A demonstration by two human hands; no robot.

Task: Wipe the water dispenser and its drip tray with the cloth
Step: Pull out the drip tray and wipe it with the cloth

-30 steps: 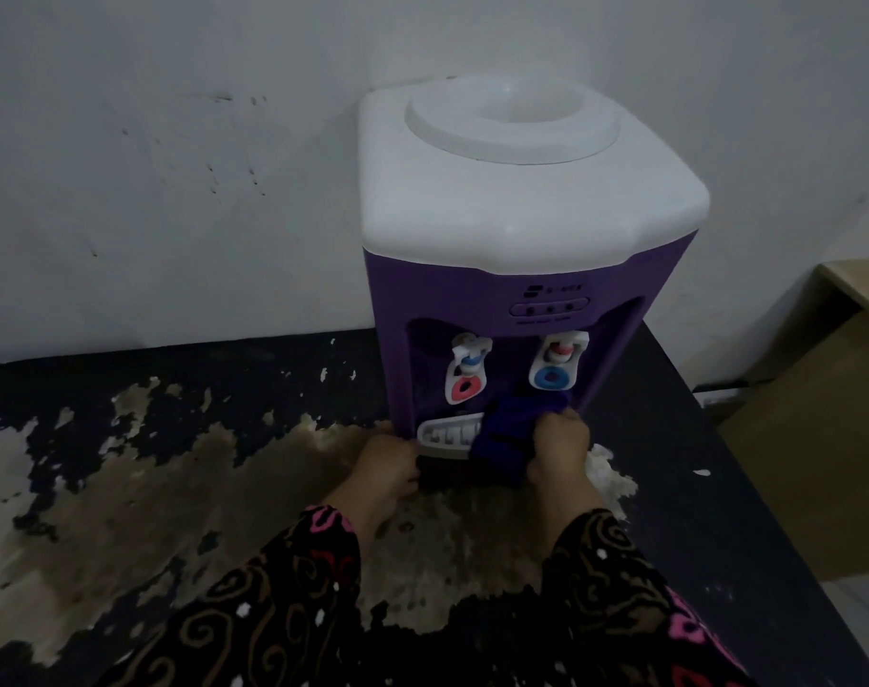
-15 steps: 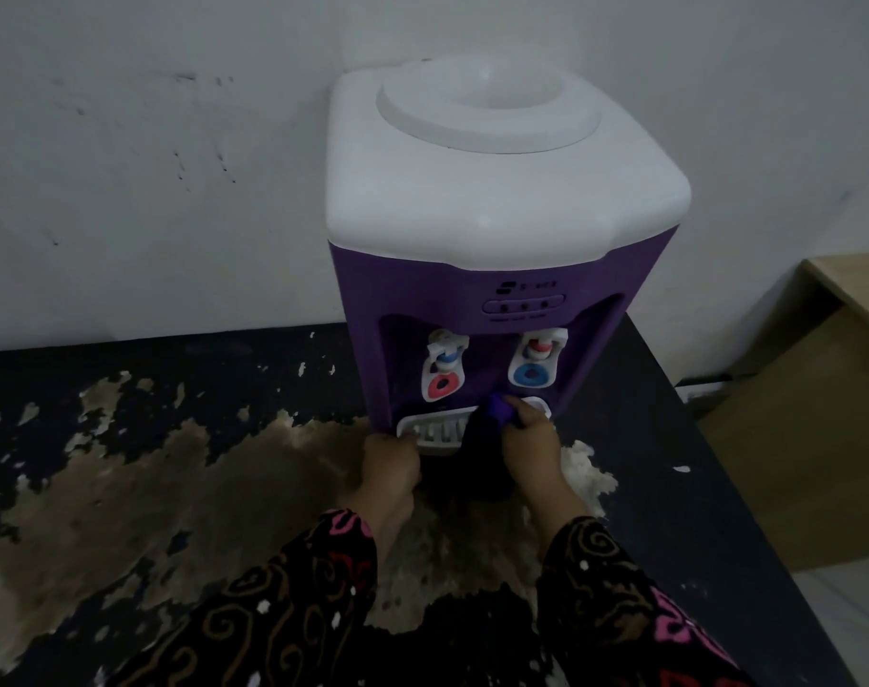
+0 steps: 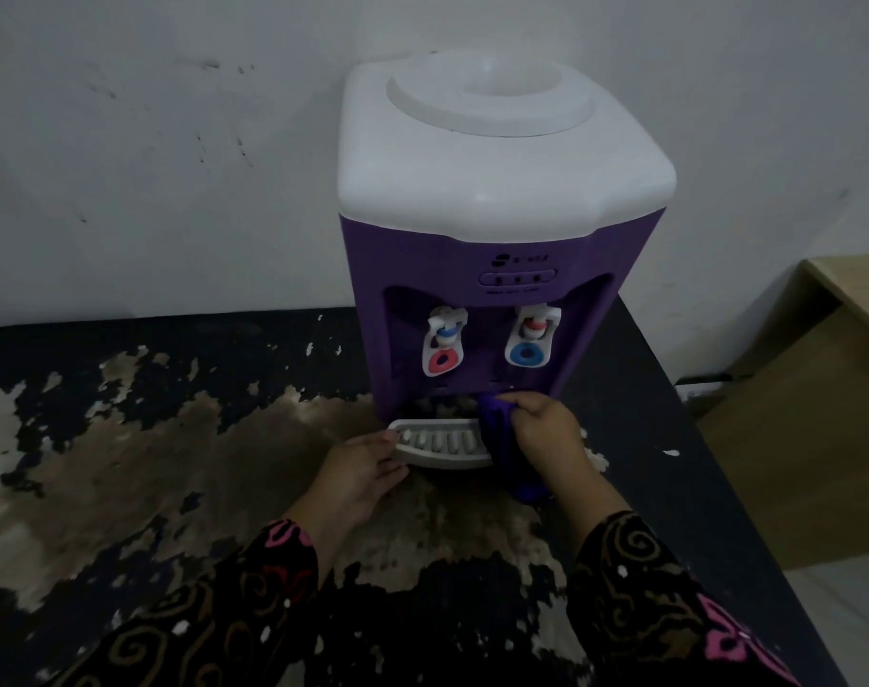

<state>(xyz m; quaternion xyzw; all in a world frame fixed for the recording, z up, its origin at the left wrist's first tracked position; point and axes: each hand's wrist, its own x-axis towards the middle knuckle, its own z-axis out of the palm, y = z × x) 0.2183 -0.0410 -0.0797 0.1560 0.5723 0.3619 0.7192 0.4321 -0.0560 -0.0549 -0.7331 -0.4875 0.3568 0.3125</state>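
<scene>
A purple water dispenser [image 3: 482, 270] with a white top stands on a worn black table against the wall. Its two taps, one with a red ring [image 3: 442, 359] and one with a blue ring [image 3: 525, 353], hang over the recess. The white slotted drip tray [image 3: 440, 443] is pulled partly out of the base. My left hand [image 3: 358, 471] grips the tray's left front corner. My right hand [image 3: 546, 431] is shut on a dark blue cloth [image 3: 502, 448] that drapes over the tray's right end and hangs down onto the table.
The black tabletop [image 3: 125, 463] has large peeled patches showing brown beneath. The table's right edge runs close to the dispenser. A light wooden cabinet [image 3: 819, 414] stands lower at the right. A white wall lies directly behind.
The drip tray has slid further out of the dispenser base. My right hand with the cloth has shifted to the tray's right end. The camera moved closer and slightly left.
</scene>
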